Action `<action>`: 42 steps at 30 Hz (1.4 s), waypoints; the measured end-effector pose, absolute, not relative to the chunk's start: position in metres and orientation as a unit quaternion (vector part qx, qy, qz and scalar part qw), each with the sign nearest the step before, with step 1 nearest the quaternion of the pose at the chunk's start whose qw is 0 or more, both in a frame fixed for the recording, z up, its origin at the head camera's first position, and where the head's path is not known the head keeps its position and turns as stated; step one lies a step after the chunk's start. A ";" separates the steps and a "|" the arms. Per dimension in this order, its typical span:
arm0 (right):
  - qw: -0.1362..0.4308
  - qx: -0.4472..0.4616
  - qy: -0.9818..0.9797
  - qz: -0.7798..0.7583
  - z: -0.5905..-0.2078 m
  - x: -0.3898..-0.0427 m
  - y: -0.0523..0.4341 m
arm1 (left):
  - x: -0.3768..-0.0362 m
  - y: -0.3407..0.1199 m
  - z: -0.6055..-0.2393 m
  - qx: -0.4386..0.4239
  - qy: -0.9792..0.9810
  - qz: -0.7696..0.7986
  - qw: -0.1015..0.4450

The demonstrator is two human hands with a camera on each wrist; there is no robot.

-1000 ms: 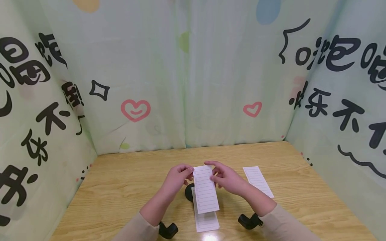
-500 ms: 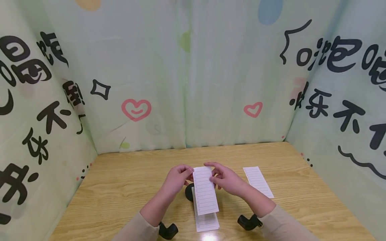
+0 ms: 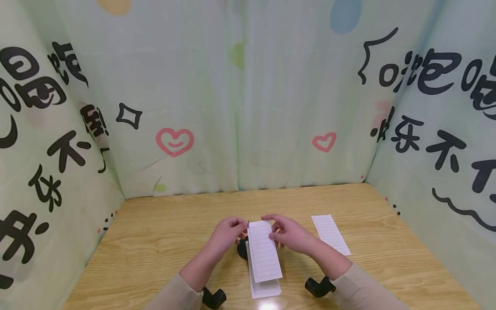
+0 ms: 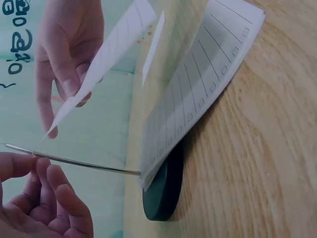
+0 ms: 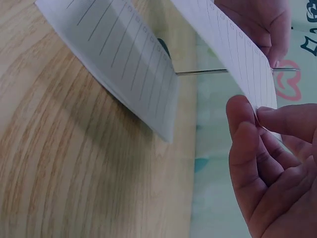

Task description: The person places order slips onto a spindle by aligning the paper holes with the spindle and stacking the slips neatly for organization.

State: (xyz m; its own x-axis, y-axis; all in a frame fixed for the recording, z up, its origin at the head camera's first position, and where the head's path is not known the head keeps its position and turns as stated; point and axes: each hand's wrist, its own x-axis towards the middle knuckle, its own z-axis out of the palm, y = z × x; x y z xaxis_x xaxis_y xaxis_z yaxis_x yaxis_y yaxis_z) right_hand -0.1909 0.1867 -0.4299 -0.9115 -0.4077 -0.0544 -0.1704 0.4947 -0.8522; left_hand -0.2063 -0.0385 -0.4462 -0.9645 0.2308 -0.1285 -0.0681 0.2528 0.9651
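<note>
A white lined paper slip (image 3: 264,253) is held up between both hands. My left hand (image 3: 228,232) pinches its upper left corner, right beside the metal spike of a paper spike stand (image 4: 99,165). The spike passes through the slip close to its tip, as the right wrist view shows. My right hand (image 3: 288,232) pinches the slip's right edge between thumb (image 5: 290,121) and fingers, its index finger stretched over the top edge. Below, several more slips (image 4: 198,82) sit low on the spike, tilted over the round black base (image 4: 163,193).
Another lined slip (image 3: 331,234) lies on the wooden table (image 3: 166,232) to the right. Black wrist mounts (image 3: 319,287) show below the forearms. Printed curtains (image 3: 271,107) enclose the table at the back and sides.
Both hands have lowered slightly with the slip, whose bottom edge now sits nearer the slips beneath. The spike's tip now shows above its upper left corner.
</note>
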 end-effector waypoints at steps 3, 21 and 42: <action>0.133 -0.171 0.857 -0.468 -0.432 -0.191 0.187 | -0.208 -0.039 -0.450 0.054 0.792 0.595 0.125; 0.168 -0.153 0.866 -0.445 -0.464 -0.195 0.182 | -0.216 -0.037 -0.472 0.104 0.879 0.452 0.112; 0.161 -0.158 0.904 -0.364 -0.475 -0.199 0.180 | -0.213 -0.035 -0.475 0.096 0.916 0.370 0.118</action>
State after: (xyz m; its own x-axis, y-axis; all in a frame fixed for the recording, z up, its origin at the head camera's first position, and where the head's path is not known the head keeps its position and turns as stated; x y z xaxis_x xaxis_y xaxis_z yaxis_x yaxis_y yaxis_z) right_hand -0.1989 0.1802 -0.4752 -0.8982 -0.4030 -0.1759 -0.1687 0.6852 -0.7085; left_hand -0.2134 -0.0345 -0.4754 -0.9535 0.2641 -0.1454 0.0891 0.7077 0.7009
